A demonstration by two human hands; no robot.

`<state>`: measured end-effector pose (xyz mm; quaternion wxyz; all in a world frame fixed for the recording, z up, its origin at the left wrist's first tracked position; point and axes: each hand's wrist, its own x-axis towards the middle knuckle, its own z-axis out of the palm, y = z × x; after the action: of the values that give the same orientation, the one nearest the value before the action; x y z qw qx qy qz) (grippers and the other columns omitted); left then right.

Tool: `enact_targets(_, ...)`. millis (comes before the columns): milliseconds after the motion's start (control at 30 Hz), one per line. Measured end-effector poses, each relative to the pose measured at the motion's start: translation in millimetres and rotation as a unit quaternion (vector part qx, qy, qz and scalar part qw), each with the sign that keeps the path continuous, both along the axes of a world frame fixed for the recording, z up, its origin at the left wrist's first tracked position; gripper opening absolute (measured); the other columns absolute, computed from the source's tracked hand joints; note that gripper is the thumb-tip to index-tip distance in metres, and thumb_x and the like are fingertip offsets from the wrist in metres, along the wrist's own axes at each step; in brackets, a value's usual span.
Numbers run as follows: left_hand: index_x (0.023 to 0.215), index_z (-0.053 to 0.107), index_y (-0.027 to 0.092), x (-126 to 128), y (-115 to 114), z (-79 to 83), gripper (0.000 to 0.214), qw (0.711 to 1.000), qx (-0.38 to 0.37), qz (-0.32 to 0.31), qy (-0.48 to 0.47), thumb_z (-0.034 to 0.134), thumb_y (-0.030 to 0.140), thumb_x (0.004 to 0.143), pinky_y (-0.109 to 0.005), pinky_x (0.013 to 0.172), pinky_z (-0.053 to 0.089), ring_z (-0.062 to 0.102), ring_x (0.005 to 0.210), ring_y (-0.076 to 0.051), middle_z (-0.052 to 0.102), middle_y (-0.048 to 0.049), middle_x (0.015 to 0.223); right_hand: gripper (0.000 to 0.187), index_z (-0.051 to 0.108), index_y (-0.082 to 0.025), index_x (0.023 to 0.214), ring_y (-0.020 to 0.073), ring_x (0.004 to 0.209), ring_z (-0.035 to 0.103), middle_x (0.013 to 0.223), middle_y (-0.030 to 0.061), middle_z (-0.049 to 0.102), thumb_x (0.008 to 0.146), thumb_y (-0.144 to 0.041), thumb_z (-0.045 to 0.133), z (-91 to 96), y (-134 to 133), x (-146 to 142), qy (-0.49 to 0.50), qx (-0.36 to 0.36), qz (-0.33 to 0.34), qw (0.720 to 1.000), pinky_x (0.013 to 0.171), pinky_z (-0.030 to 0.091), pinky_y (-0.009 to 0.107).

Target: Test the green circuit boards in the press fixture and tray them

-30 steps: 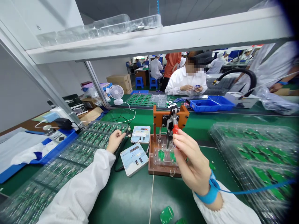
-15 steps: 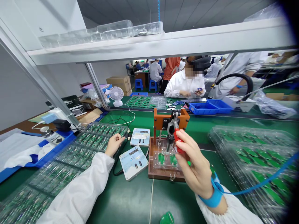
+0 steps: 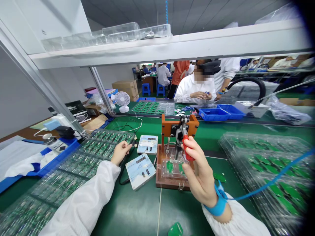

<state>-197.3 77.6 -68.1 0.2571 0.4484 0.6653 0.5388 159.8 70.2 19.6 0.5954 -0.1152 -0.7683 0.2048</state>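
My right hand point(image 3: 200, 177) has its fingers on the red lever handle point(image 3: 187, 149) of a toggle clamp, its thumb lower and to the left. The clamp is mounted on an orange-brown test fixture point(image 3: 167, 126) with a wooden base. Under the clamp's plunger, green circuit boards point(image 3: 169, 166) sit beneath a clear plate. My left hand point(image 3: 121, 152) is closed in a pinch beside a small cable connector point(image 3: 135, 145), at the edge of a tray of circuit boards point(image 3: 98, 144). What its fingertips hold is hidden. Two white display boxes point(image 3: 140, 170) stand between my hands.
Clear trays with green boards point(image 3: 275, 173) are stacked at right. One loose green piece point(image 3: 176, 229) lies at the front edge, another board point(image 3: 220, 177) right of the fixture. Blue bins point(image 3: 214, 114) and a small fan point(image 3: 122, 100) stand behind. A co-worker point(image 3: 194, 87) sits opposite.
My right hand has shifted slightly left, with the lever handle almost where it was. My left hand stays put. Across the bench, the co-worker's hands came together and a standing person moved left.
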Motion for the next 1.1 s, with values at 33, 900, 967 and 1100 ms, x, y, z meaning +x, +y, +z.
enact_targets(33,0.062,0.043,0.023,-0.3,0.0,-0.5,0.045,1.000,0.000,0.000,0.000,0.074,0.055,0.065,-0.021,0.045,0.032,0.046,0.044,-0.012,0.051,0.0048,0.046,0.064,0.042,-0.032,0.152,0.0249,0.155,0.027,0.158,0.0020,0.043,0.096,-0.003,0.050,-0.9,-0.2,-0.5,0.003,-0.004,0.004,1.000,0.126,0.035,0.053)
enact_targets(900,0.061,0.042,0.023,-0.4,0.3,-1.6,0.047,1.000,-0.001,-0.013,0.009,0.076,0.055,0.066,-0.021,0.045,0.035,0.049,0.045,-0.013,0.051,0.0046,0.047,0.066,0.041,-0.033,0.153,0.0281,0.156,0.023,0.159,0.0025,0.042,0.095,-0.002,0.050,-8.5,1.4,-6.6,0.030,-0.013,0.020,0.999,0.124,0.037,0.059)
enact_targets(967,0.061,0.041,0.023,0.0,0.3,-0.9,0.047,1.000,-0.001,-0.013,0.011,0.076,0.055,0.066,-0.021,0.045,0.035,0.049,0.045,-0.013,0.051,0.0048,0.047,0.065,0.041,-0.033,0.152,0.0282,0.156,0.023,0.158,0.0029,0.043,0.096,-0.002,0.050,-9.2,1.5,-7.1,0.032,-0.015,0.018,0.999,0.123,0.038,0.059)
enact_targets(1100,0.061,0.042,0.023,0.3,0.5,-1.0,0.048,1.000,-0.002,-0.012,0.013,0.076,0.056,0.066,-0.022,0.045,0.036,0.050,0.045,-0.013,0.051,0.0050,0.047,0.064,0.042,-0.033,0.152,0.0282,0.156,0.023,0.158,0.0028,0.044,0.096,-0.003,0.050,-9.9,1.4,-7.9,0.040,-0.015,0.020,0.999,0.123,0.038,0.059)
